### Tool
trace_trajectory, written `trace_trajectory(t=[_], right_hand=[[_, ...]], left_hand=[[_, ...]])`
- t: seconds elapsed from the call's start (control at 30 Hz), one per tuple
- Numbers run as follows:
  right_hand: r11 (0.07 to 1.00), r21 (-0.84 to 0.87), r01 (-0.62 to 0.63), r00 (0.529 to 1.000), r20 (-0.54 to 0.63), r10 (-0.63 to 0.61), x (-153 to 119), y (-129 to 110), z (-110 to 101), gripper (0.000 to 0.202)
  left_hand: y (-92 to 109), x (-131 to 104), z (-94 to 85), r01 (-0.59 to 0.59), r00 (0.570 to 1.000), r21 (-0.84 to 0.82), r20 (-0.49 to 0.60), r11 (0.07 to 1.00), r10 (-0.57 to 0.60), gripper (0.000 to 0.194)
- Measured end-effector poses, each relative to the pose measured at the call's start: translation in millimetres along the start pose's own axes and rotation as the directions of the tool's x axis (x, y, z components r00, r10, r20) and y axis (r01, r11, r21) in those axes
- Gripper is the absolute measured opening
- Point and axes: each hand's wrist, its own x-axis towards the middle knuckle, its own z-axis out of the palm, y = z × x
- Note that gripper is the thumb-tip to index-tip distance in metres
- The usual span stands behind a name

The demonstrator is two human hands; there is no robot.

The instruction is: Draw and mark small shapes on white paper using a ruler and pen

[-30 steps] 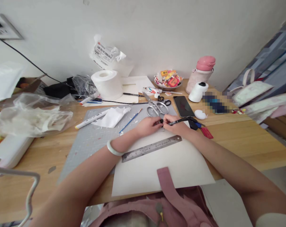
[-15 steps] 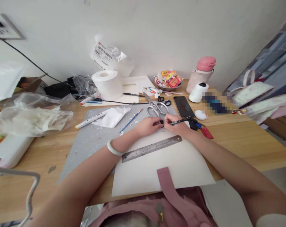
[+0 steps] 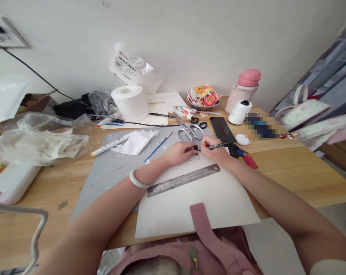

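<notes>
My right hand (image 3: pixel 212 148) is closed round a black pen (image 3: pixel 221 145), its tip low over the upper part of a white paper sheet (image 3: pixel 196 194). Just left of it, my left hand (image 3: pixel 181 152) rests at the sheet's top edge, fingertips pressed on a small black object (image 3: pixel 195 148). Thin drawn lines show on the paper below the fingertips. Across the sheet lies a steel ruler (image 3: pixel 184 179), which neither hand touches. A pink strap (image 3: pixel 201 217) lies over the sheet's lower edge.
Silver scissors (image 3: pixel 190 130) and a phone (image 3: pixel 222 129) lie beyond my hands. A grey cutting mat (image 3: pixel 104 172) holds a thin blue brush (image 3: pixel 158 146) and a white marker (image 3: pixel 111 144). Farther back stand a paper roll (image 3: pixel 130 103), a bowl of cutouts (image 3: pixel 204 96) and a pink bottle (image 3: pixel 241 91).
My right hand has shifted slightly right with the pen, leaving a wider gap to my left hand. The left hand has stayed almost still.
</notes>
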Motion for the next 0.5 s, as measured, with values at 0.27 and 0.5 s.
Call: trace_trajectory(t=[0.27,0.5], right_hand=[[1.0,0.011,0.011,1.0,-0.013,-0.011,-0.4,-2.7,-2.3,0.013],[0.992,-0.028,0.123,0.989,0.082,-0.121,-5.3,0.9,-2.0,0.014]], left_hand=[[-0.7,0.2,0.4,-0.004,1.0,0.003,0.011,1.0,0.004,0.018],[-4.8,0.7,2.3,-0.028,1.0,0.004,0.005,1.0,0.028,0.019]])
